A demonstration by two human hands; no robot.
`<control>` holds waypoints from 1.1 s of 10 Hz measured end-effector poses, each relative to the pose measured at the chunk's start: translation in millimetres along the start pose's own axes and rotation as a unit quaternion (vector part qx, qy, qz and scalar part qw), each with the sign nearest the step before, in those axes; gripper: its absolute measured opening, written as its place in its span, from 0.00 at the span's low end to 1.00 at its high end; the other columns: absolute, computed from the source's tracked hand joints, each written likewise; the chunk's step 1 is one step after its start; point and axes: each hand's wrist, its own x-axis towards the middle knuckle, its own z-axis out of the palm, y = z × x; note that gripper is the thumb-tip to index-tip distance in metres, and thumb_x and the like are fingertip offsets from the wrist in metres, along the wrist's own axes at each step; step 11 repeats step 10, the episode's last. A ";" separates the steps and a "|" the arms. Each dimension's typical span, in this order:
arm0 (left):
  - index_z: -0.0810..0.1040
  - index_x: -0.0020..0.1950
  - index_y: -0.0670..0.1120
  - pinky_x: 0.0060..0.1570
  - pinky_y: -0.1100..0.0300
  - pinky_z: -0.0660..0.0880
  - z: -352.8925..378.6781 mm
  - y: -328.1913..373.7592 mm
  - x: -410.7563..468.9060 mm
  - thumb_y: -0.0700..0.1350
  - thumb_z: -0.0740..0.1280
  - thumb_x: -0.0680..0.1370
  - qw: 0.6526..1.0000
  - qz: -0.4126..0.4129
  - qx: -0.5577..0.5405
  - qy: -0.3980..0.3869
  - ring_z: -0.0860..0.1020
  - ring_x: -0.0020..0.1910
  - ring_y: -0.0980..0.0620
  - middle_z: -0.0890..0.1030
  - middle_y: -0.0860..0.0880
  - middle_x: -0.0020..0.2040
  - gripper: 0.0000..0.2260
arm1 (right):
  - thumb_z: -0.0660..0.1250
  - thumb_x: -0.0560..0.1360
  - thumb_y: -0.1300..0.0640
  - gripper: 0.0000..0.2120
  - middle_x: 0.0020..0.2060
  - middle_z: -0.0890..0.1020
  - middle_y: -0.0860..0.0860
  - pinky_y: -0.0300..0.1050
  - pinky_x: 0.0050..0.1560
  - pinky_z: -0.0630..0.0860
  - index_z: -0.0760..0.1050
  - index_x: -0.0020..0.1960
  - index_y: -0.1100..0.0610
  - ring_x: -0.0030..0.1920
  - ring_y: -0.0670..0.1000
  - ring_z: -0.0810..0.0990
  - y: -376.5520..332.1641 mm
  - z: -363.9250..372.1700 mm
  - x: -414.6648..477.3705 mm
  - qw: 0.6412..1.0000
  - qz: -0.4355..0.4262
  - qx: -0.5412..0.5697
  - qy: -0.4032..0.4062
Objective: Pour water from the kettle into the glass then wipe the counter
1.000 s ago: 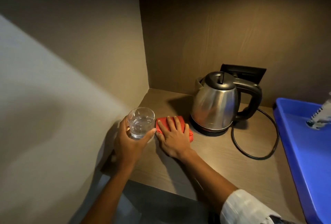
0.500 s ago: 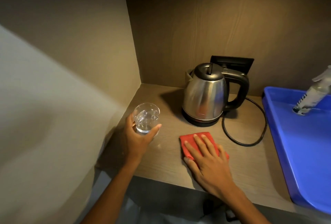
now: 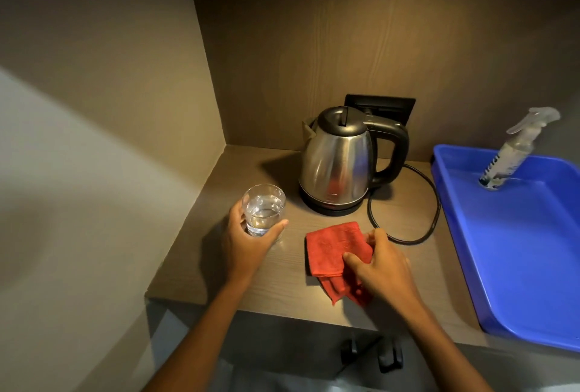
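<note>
A steel kettle with a black lid and handle stands on its base at the back of the wooden counter. My left hand is wrapped around a clear glass partly filled with water, near the left wall. My right hand pinches a red cloth in front of the kettle. The cloth is bunched under my fingers, one corner trailing toward the counter's front edge.
A black power cord loops on the counter right of the kettle, close to the cloth. A blue tray fills the right side, with a spray bottle standing in it. Walls close in at left and back.
My right hand slid the cloth from beside the glass to the right and toward the front, then went from lying flat on it to gathering it in the fingers. The glass stayed in my left hand.
</note>
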 end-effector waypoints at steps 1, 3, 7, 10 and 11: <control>0.62 0.76 0.44 0.67 0.42 0.73 -6.2 11.5 -6.3 0.53 0.81 0.65 0.999 0.019 0.011 0.030 0.69 0.72 0.44 0.69 0.42 0.74 0.46 | 0.74 0.67 0.55 0.16 0.37 0.81 0.49 0.54 0.41 0.78 0.66 0.44 0.47 0.37 0.52 0.80 -7.7 -3.9 -1.2 0.990 0.021 0.139 0.007; 0.73 0.66 0.54 0.64 0.53 0.74 12.0 75.9 -53.3 0.59 0.71 0.72 0.986 0.125 -0.095 -0.054 0.75 0.66 0.54 0.77 0.49 0.65 0.25 | 0.71 0.67 0.65 0.14 0.30 0.83 0.49 0.40 0.25 0.72 0.71 0.48 0.54 0.30 0.50 0.80 6.2 -47.9 2.4 0.885 0.044 0.463 0.026; 0.67 0.67 0.51 0.55 0.46 0.74 191.4 209.3 -129.5 0.45 0.66 0.77 0.884 0.157 -0.024 -0.440 0.79 0.57 0.37 0.83 0.41 0.57 0.19 | 0.65 0.72 0.66 0.11 0.50 0.79 0.58 0.48 0.50 0.72 0.76 0.45 0.49 0.49 0.56 0.77 130.3 -171.9 -25.1 0.959 0.069 0.087 0.259; 0.80 0.65 0.47 0.74 0.36 0.45 220.0 231.6 -179.9 0.63 0.45 0.83 0.751 0.271 0.320 -0.509 0.45 0.80 0.41 0.68 0.38 0.75 0.31 | 0.48 0.75 0.48 0.20 0.59 0.75 0.55 0.56 0.63 0.60 0.78 0.46 0.47 0.62 0.55 0.71 191.0 -201.7 -55.0 0.957 0.183 -0.218 0.061; 0.80 0.65 0.47 0.74 0.36 0.45 220.0 231.6 -179.9 0.63 0.45 0.83 0.751 0.271 0.320 -0.509 0.45 0.80 0.41 0.68 0.38 0.75 0.31 | 0.48 0.75 0.48 0.20 0.59 0.75 0.55 0.56 0.63 0.60 0.78 0.46 0.47 0.62 0.55 0.71 191.0 -201.7 -55.0 0.957 0.183 -0.218 0.061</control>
